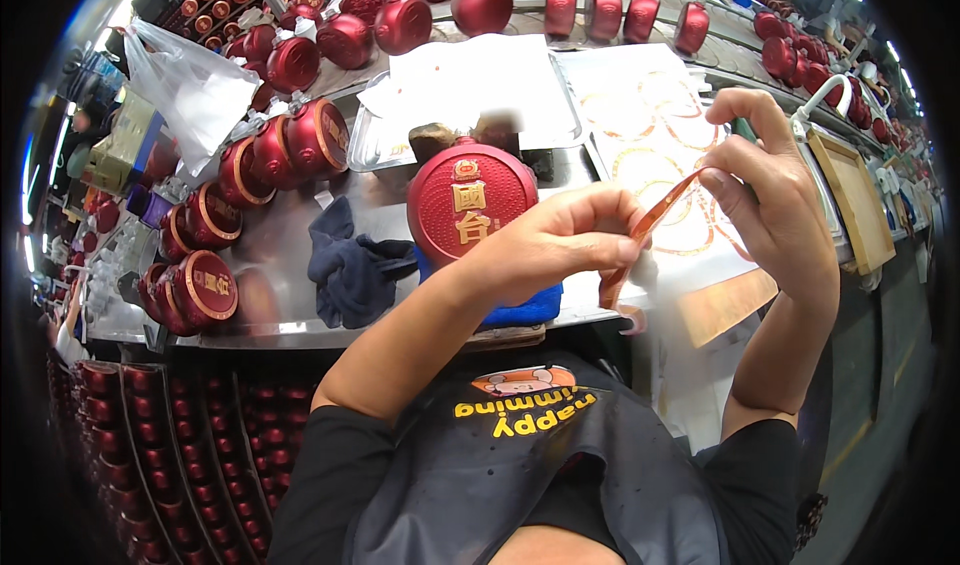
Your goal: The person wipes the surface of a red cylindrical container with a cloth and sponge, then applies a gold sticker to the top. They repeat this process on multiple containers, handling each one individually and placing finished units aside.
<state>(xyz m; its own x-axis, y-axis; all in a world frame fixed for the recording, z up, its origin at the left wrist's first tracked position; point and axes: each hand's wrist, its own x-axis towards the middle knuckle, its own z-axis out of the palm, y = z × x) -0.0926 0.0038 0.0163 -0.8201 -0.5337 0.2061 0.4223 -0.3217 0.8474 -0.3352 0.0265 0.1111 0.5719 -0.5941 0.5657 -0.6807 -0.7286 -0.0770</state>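
the left hand (585, 230) pinched the strip (655, 208) between thumb and fingertips, and the right hand (768, 200) gripped its upper end between thumb and forefinger, the other fingers arched. the strip slanted across the gap between the hands, over the sheet (612, 115) with its ring prints; its tail hung below the left hand and curled at the tip.

the bottle (470, 200) stood tilted back just left of the left hand, whose wrist overlapped its lower right edge in view; whether they touched could not be told. under it, the pad (530, 307) reached the front edge of the bench (285, 310).

the cloth (350, 265) lay bunched left of the bottle, near that edge. between it and the left bottles (205, 290) ran a strip of open steel. the tray (365, 140) closed off the space behind the bottle. on the right, the frame (850, 200) stood beyond the right forearm, with a gap between.
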